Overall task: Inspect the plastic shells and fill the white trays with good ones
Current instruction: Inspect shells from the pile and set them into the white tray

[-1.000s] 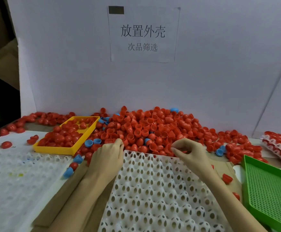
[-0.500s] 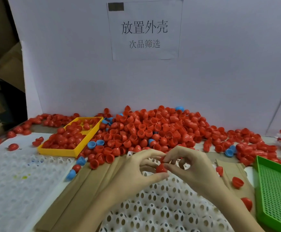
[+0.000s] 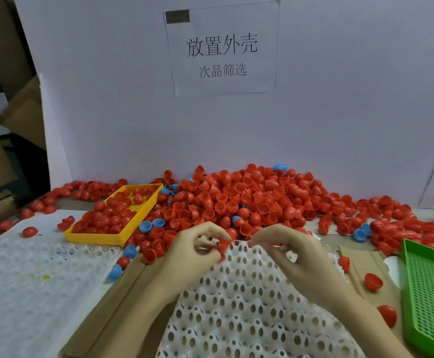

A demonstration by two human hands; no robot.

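Since 0.5 s before, both hands parted slightly: left hand (image 3: 192,251) pinched 1 light, stiff, slippery shell (image 3: 222,248) over the tray (image 3: 236,306), best held by its rim; right hand (image 3: 288,251) curled, apparently empty.

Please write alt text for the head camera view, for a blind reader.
A left hand pinches a red shell over an unfilled white tray; the right hand is beside it. Behind lies a pile of red shells.

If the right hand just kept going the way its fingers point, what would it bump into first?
The right hand points left toward the left hand, so it would probably meet the red shell pinched there first, though depth is hard to judge.
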